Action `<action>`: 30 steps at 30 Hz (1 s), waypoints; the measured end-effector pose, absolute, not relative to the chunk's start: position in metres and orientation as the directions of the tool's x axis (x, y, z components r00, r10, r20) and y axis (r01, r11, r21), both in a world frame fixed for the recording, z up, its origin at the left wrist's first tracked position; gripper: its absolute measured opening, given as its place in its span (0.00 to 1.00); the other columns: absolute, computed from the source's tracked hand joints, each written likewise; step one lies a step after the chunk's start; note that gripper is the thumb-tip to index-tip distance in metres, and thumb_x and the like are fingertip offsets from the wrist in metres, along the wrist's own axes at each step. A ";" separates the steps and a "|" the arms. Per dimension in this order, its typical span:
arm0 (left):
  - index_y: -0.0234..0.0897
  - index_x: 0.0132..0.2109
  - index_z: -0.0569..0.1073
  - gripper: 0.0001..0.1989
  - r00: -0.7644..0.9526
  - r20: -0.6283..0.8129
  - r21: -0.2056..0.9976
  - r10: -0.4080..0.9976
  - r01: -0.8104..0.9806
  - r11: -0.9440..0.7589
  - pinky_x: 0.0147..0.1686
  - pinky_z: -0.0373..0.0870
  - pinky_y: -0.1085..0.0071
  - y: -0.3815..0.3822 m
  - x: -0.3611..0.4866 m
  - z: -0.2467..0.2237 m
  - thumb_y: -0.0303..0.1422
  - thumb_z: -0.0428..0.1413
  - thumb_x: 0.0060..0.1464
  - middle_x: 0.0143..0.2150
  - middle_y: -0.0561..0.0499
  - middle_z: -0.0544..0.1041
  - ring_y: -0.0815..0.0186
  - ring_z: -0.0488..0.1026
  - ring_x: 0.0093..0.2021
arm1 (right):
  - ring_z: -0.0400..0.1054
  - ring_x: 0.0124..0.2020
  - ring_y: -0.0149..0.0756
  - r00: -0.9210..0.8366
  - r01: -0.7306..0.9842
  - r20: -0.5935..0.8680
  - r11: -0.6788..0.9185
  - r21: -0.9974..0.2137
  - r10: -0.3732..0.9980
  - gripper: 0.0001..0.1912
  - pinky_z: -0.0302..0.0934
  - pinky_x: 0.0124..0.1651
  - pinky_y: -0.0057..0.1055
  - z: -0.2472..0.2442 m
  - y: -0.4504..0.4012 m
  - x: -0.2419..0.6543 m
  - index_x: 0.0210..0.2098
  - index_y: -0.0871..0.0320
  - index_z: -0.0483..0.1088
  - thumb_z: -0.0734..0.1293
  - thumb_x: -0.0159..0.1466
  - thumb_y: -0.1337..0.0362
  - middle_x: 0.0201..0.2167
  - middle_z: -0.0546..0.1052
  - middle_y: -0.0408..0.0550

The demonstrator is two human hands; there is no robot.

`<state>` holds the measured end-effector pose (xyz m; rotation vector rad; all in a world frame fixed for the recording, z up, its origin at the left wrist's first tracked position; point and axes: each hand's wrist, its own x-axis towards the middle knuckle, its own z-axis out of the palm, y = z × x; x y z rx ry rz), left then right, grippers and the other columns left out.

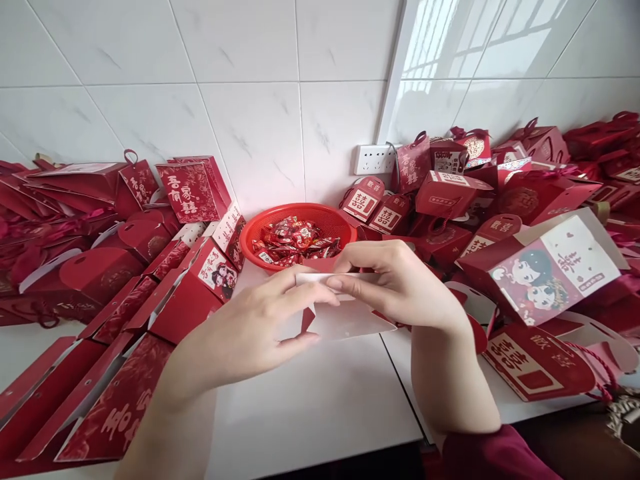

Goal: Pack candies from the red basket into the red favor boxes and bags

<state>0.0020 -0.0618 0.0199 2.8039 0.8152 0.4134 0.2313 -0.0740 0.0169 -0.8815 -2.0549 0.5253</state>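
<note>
Between my hands is a partly folded paper box [345, 321], its pale inner side facing me and some red showing at its edges. My left hand [255, 320] lies against the left of its upper flap, fingers pointing right and thumb lower down. My right hand [395, 280] pinches the flap's top edge between thumb and curled fingers. Just beyond the box stands a red plastic basket [250, 230] holding many wrapped red candies [295, 237].
Red gift boxes [187, 300] stand in rows at the left on the white table [310, 413]. A pile of finished boxes [450, 193] fills the right side. Behind are a tiled wall [250, 133] and a socket strip [375, 160].
</note>
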 end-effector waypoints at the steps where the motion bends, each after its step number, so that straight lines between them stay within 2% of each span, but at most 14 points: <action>1: 0.54 0.56 0.67 0.20 0.817 0.191 0.254 0.544 0.495 -0.831 0.53 0.67 0.67 -0.062 0.000 0.021 0.33 0.56 0.57 0.57 0.54 0.69 0.60 0.68 0.57 | 0.64 0.28 0.28 -0.436 0.367 0.504 0.659 -0.656 0.745 0.10 0.55 0.32 0.24 0.016 -0.073 0.230 0.31 0.59 0.73 0.65 0.66 0.61 0.26 0.74 0.42; 4: 0.56 0.58 0.66 0.23 0.824 0.137 0.271 0.550 0.503 -0.821 0.53 0.68 0.67 -0.062 -0.004 0.024 0.34 0.56 0.57 0.59 0.55 0.69 0.59 0.68 0.57 | 0.65 0.28 0.28 -0.502 0.270 0.434 0.612 -0.743 0.748 0.12 0.56 0.32 0.24 0.013 -0.063 0.228 0.30 0.59 0.72 0.64 0.66 0.60 0.25 0.73 0.42; 7: 0.54 0.56 0.68 0.20 0.810 0.106 0.336 0.577 0.517 -0.787 0.49 0.69 0.69 -0.056 -0.005 0.024 0.36 0.57 0.56 0.56 0.55 0.71 0.60 0.70 0.54 | 0.65 0.29 0.29 -0.545 0.225 0.388 0.575 -0.786 0.743 0.13 0.57 0.33 0.26 0.002 -0.047 0.224 0.31 0.60 0.72 0.64 0.66 0.57 0.27 0.73 0.43; 10: 0.47 0.48 0.70 0.14 0.754 0.024 0.419 0.656 0.589 -0.691 0.43 0.70 0.69 -0.041 -0.004 0.018 0.39 0.57 0.54 0.49 0.53 0.74 0.60 0.73 0.48 | 0.65 0.31 0.30 -0.568 0.280 0.320 0.544 -0.791 0.758 0.12 0.57 0.34 0.26 -0.014 -0.026 0.219 0.33 0.60 0.71 0.65 0.65 0.57 0.29 0.74 0.43; 12: 0.44 0.43 0.68 0.10 0.698 -0.062 0.464 0.714 0.653 -0.598 0.37 0.70 0.70 -0.029 -0.003 0.011 0.38 0.56 0.53 0.42 0.53 0.75 0.61 0.74 0.43 | 0.64 0.30 0.30 -0.511 0.356 0.302 0.518 -0.778 0.805 0.10 0.57 0.34 0.26 -0.023 -0.015 0.216 0.34 0.59 0.70 0.66 0.63 0.58 0.30 0.73 0.43; 15: 0.43 0.42 0.66 0.11 0.634 -0.135 0.504 0.762 0.706 -0.498 0.32 0.68 0.71 -0.016 -0.003 0.004 0.37 0.57 0.51 0.40 0.53 0.75 0.63 0.75 0.38 | 0.65 0.32 0.30 -0.385 0.482 0.358 0.516 -0.708 0.851 0.06 0.57 0.36 0.27 -0.028 -0.011 0.213 0.33 0.58 0.69 0.67 0.62 0.61 0.34 0.73 0.43; 19: 0.44 0.47 0.66 0.18 0.606 -0.114 0.523 0.787 0.710 -0.471 0.31 0.66 0.71 -0.014 -0.005 0.001 0.39 0.59 0.48 0.42 0.52 0.75 0.61 0.76 0.39 | 0.68 0.37 0.32 -0.387 0.597 0.409 0.563 -0.572 0.826 0.06 0.58 0.42 0.28 -0.021 -0.023 0.217 0.33 0.56 0.74 0.65 0.63 0.65 0.39 0.76 0.46; 22: 0.45 0.50 0.65 0.22 0.596 -0.115 0.507 0.795 0.724 -0.469 0.32 0.66 0.71 -0.015 -0.007 0.001 0.40 0.59 0.48 0.42 0.51 0.76 0.61 0.76 0.40 | 0.70 0.36 0.36 -0.415 0.696 0.337 0.533 -0.481 0.845 0.07 0.58 0.41 0.30 -0.014 -0.034 0.222 0.39 0.54 0.77 0.67 0.62 0.63 0.36 0.79 0.45; 24: 0.45 0.49 0.66 0.20 0.608 -0.125 0.498 0.784 0.722 -0.480 0.32 0.67 0.71 -0.015 -0.008 0.001 0.40 0.58 0.48 0.42 0.52 0.76 0.61 0.75 0.39 | 0.71 0.33 0.37 -0.432 0.754 0.278 0.512 -0.411 0.858 0.08 0.58 0.37 0.30 -0.013 -0.039 0.223 0.39 0.53 0.78 0.69 0.60 0.62 0.33 0.79 0.46; 26: 0.44 0.46 0.68 0.15 0.637 -0.124 0.494 0.761 0.705 -0.509 0.33 0.67 0.72 -0.015 -0.008 0.001 0.38 0.57 0.49 0.41 0.53 0.76 0.62 0.75 0.39 | 0.69 0.29 0.37 -0.461 0.783 0.250 0.523 -0.337 0.852 0.06 0.55 0.32 0.30 -0.013 -0.042 0.222 0.35 0.53 0.78 0.68 0.61 0.62 0.27 0.78 0.46; 30: 0.41 0.41 0.73 0.09 0.703 -0.045 0.497 0.709 0.632 -0.595 0.38 0.68 0.70 -0.015 -0.001 -0.001 0.35 0.54 0.52 0.42 0.51 0.77 0.61 0.74 0.42 | 0.62 0.22 0.32 -0.538 0.769 0.228 0.583 -0.262 0.812 0.14 0.47 0.26 0.30 -0.015 -0.043 0.213 0.25 0.56 0.75 0.62 0.65 0.67 0.20 0.74 0.45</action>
